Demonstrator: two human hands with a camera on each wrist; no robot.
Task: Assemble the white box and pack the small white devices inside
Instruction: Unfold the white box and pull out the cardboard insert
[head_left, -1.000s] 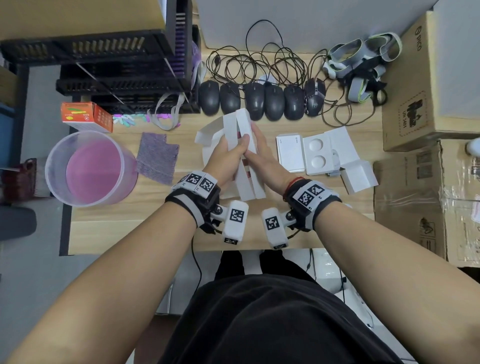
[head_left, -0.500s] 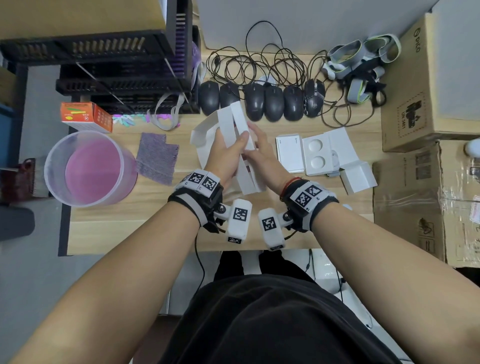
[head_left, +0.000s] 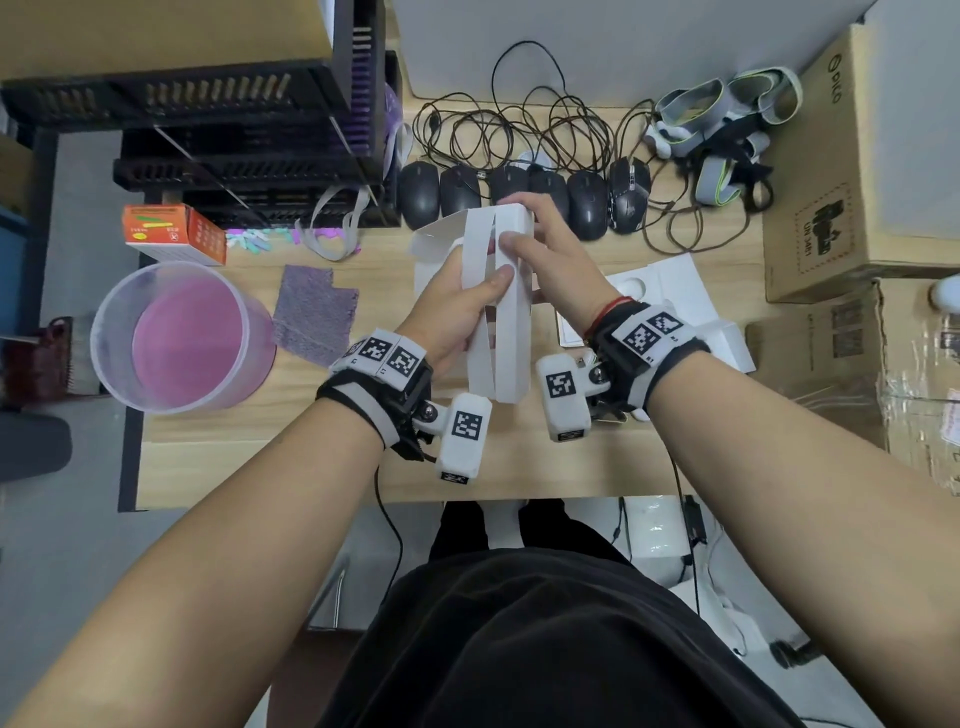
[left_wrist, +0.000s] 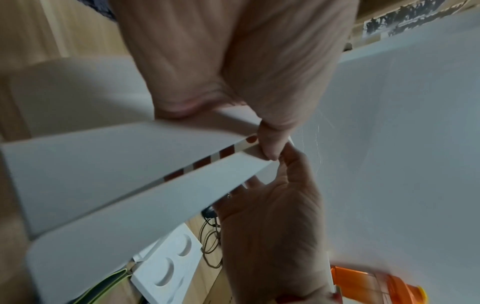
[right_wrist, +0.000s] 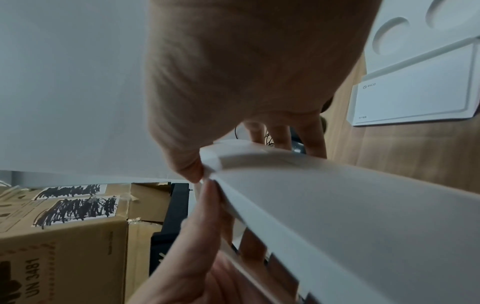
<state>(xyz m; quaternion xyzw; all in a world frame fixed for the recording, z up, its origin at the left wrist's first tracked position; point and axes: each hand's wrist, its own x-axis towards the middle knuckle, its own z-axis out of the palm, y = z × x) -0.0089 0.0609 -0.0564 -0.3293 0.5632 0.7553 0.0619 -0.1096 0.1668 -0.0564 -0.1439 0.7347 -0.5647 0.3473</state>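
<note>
White box (head_left: 498, 306): smooth matte card, long flat panels partly folded, held above wooden bench (head_left: 311, 457). Left hand (head_left: 457, 306) and right hand (head_left: 550, 260) both pinching panel edges. Moulded white tray (head_left: 670, 280), round recesses, apparently card, just right.

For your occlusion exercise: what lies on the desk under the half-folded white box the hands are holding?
Under the white box, held by left hand and right hand, only bare wooden desk shows around its edges. The patch directly beneath is covered.
</note>
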